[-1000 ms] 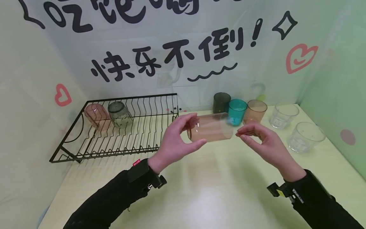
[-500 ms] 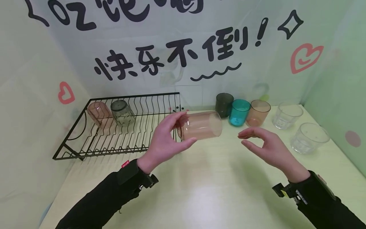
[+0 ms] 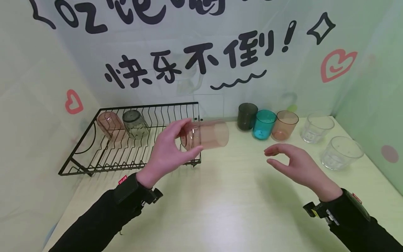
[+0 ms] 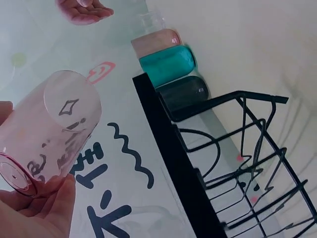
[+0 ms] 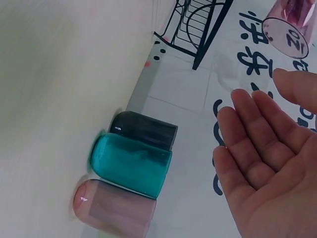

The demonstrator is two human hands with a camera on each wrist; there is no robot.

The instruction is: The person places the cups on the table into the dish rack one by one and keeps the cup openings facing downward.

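Note:
A clear pink cup lies sideways in the air, its open mouth facing right. My left hand grips it round its base, fingers over the top and thumb underneath. Behind that hand is the right end of a black wire dish rack, which holds an upside-down pink cup and an upside-down grey cup at its left. My right hand hovers over the table with relaxed fingers and nothing in it. In the right wrist view its palm and loosely bent fingers show.
Along the back right stand a dark grey cup, a teal cup and an amber-pink cup. Two clear glasses, a back one and a front one, stand near the right wall. Table surface extends in front.
My left hand has carried the pink cup leftward, away from my right hand, to the rack's right end. My right hand has stayed nearly in place, with a slightly wider gap between thumb and fingers.

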